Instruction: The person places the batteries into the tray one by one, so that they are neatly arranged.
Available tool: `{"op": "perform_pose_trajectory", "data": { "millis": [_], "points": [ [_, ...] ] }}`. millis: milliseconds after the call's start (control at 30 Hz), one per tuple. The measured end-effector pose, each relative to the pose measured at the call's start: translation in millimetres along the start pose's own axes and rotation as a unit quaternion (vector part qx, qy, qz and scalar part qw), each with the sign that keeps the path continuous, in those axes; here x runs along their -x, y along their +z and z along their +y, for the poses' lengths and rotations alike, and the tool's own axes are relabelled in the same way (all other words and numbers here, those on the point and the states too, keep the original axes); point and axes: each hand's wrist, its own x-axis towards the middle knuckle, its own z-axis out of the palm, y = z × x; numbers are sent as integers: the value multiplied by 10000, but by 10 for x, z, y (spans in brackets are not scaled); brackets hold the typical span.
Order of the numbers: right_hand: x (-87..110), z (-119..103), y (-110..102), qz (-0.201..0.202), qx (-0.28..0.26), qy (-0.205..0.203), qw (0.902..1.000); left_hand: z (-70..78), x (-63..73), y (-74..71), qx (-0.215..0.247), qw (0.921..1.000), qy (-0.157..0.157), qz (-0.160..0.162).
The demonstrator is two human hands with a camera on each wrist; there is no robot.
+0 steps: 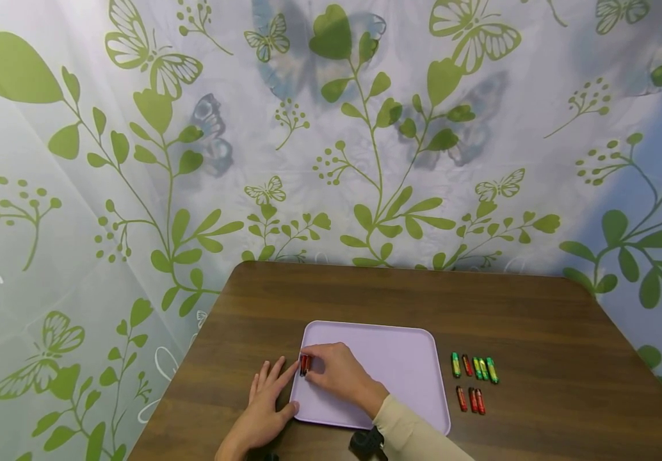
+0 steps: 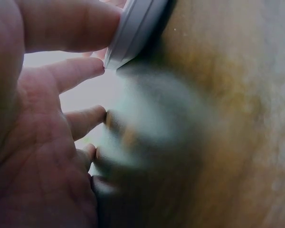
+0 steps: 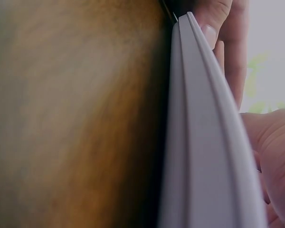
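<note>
Tray (image 1: 388,362): flat on the worktop (image 1: 544,358), bottom centre of the frame; liable to slide under an uneven push.
Red pair (image 1: 305,365): standing side by side inside the tray's left edge, lower centre of the frame; likely to roll apart or turn askew if released unevenly.
Right hand (image 1: 342,374): pinching the red pair with curled fingers; possibly tilting it by slipping at one end.
Left hand (image 1: 264,410): spread-fingered, touching the tray's left rim; apt to shift it rightward by pressing too hard.
Sleeve (image 1: 414,429): across the tray's lower right rim, contact impossible to tell; might nudge it by dragging.
Upper row (image 1: 477,368), lower row (image 1: 473,399): right of the tray, unrimmed; prone to rolling if bumped.
</note>
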Motion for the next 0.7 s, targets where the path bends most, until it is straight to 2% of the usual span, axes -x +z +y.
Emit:
{"op": "perform_pose_trajectory", "data": {
  "millis": [133, 367, 533, 633, 700],
  "points": [
    [6, -5, -4, -24, 6, 27, 10000, 11, 8, -5, 28, 10000, -17, -22],
    [7, 24, -48, 28, 86, -36, 10000, -13, 5, -1, 135, 9997, 173, 147],
    [32, 65, -151, -57, -474, 222, 9986, -68, 6, 41, 308, 9976, 476, 398],
    [53, 106, -231, -165, -939, 494, 9942, -60, 10, 36, 299, 9979, 428, 378],
    [73, 138, -281, -226, -1240, 647, 9899, -38, 7, 23, 211, 9990, 282, 278]
  ]
}}
